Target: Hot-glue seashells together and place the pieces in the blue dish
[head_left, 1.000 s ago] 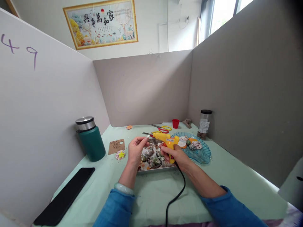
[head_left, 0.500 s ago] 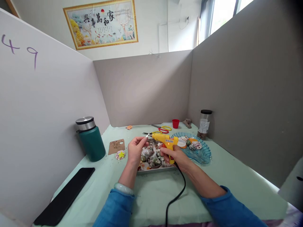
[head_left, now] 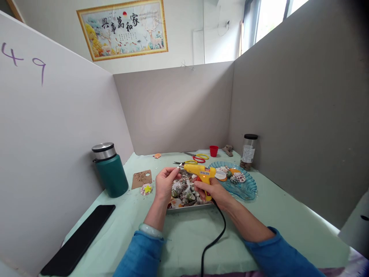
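My right hand (head_left: 211,189) is closed around the handle of a yellow glue gun (head_left: 198,170), whose nozzle points left. From its grip a black cord (head_left: 220,231) runs down to the table's front. My left hand (head_left: 166,182) pinches a small whitish piece (head_left: 179,167) between thumb and fingertips, right at the nozzle; its kind is too small to tell. Below both hands lies a shallow tray (head_left: 187,209) full of mixed seashells (head_left: 184,192), partly hidden by the hands and the gun.
Right of the tray is a blue scalloped plate (head_left: 249,190) with shells; behind it stand a jar (head_left: 248,152) and a red cup (head_left: 213,151). Scissors (head_left: 198,157) lie at the back. At left are a green bottle (head_left: 111,173), brown card (head_left: 142,178), decorated shell (head_left: 146,189) and black slab (head_left: 80,238).
The glue gun has shifted slightly to the left, bringing its nozzle closer to the piece in my left hand. My left hand has stayed almost still.
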`<control>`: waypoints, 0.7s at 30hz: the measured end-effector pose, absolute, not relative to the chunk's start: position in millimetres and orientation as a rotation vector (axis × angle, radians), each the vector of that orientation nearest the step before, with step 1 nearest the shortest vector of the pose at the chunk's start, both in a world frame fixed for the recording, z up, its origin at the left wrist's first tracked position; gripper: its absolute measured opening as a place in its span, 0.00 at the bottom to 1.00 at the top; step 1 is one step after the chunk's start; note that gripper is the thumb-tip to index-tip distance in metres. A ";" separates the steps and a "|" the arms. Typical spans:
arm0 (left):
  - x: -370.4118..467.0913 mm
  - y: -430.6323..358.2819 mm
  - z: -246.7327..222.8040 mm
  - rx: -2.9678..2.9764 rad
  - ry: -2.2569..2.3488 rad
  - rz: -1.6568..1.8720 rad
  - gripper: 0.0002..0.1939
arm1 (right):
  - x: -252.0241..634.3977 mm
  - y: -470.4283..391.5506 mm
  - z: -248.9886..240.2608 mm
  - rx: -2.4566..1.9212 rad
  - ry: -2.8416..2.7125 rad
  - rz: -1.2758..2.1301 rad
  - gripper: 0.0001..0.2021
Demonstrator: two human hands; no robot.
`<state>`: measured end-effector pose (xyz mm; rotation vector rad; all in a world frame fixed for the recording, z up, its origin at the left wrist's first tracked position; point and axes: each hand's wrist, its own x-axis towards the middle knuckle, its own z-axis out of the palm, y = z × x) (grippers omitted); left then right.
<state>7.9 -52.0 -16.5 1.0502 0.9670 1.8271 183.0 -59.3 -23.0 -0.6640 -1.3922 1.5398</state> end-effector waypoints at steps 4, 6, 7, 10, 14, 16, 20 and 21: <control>8.5 -53.0 -16.0 1.035 0.939 1.834 0.15 | 182.5 -60.1 -23.1 -0.685 -1.393 1.522 0.17; 8.5 -53.0 -16.2 1.035 0.935 1.833 0.15 | 182.7 -60.2 -23.3 -0.699 -1.384 1.496 0.16; 8.4 -53.0 -16.3 1.039 0.937 1.832 0.15 | 182.8 -60.2 -23.4 -0.703 -1.378 1.480 0.15; 8.0 -52.6 -16.7 1.058 0.944 1.829 0.15 | 183.0 -60.0 -23.5 -0.705 -1.373 1.462 0.14; 8.6 -52.8 -15.7 1.052 0.941 1.835 0.15 | 182.7 -60.2 -22.9 -0.707 -1.372 1.456 0.15; 9.2 -53.2 -15.0 1.047 0.941 1.839 0.15 | 182.6 -60.6 -22.3 -0.707 -1.381 1.457 0.16; 9.6 -53.8 -14.6 1.044 0.968 1.843 0.16 | 182.4 -60.6 -22.8 -0.693 -1.404 1.485 0.16; 9.5 -53.8 -14.8 1.046 0.973 1.842 0.16 | 182.3 -60.2 -23.5 -0.691 -1.411 1.493 0.16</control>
